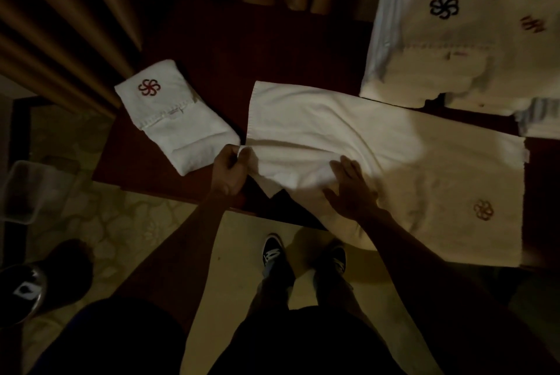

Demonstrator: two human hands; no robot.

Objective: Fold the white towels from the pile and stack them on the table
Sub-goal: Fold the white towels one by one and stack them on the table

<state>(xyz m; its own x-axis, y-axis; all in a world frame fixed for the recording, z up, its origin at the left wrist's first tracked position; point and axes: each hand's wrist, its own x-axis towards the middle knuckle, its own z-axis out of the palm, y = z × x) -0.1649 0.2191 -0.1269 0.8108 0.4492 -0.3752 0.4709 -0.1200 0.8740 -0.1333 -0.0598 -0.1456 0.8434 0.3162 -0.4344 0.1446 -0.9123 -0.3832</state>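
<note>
A white towel (378, 144) lies spread across the dark table (242, 50), its near part hanging over the front edge. My left hand (227, 171) pinches its near left corner. My right hand (351, 189) rests flat on the cloth with fingers spread, just right of that corner. A folded white towel (178, 123) with a red flower emblem sits at the table's left. At the back right rises the pile of white towels (430, 38); its top one bears a dark flower emblem.
Brown curtains (75, 26) hang behind the table at the left. A clear plastic bin (33, 189) stands on the patterned floor at the left. My two shoes (303, 256) are below the table edge, and another person's shoe (24, 292) is at the lower left.
</note>
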